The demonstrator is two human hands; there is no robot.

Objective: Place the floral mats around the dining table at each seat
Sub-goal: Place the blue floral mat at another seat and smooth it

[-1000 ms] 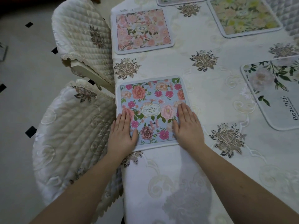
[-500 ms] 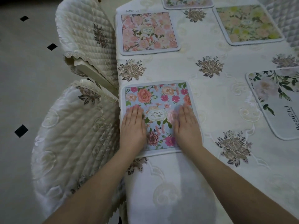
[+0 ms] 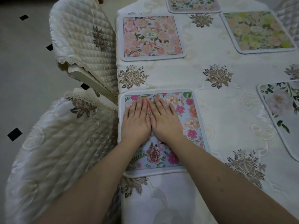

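Fingers straight and close together, gripping nothing, pressed flat on the blue floral mat (image 3: 192, 113). Left hand (image 3: 137, 120) and right hand (image 3: 165, 120) side by side, inner edges touching, covering the mat's middle and its upper left part. Mat lying flat at the near left edge of the table, on the cream embroidered tablecloth (image 3: 226, 110), its near border at the fold where the cloth drops. Forearms crossing the near part of the mat, hiding some of its print. Further along the same edge, a pink floral mat (image 3: 152, 36), well apart from the hands. At the top, a mat partly cut off (image 3: 194, 4); to its right, a yellow-green mat (image 3: 258, 31). At the right edge, a white mat with dark leaves (image 3: 281, 110), partly out of view. Just left of the table, two chairs in quilted cream covers: near chair (image 3: 56, 151), far chair (image 3: 84, 39), on a pale floor with small black diamonds (image 3: 14, 134).
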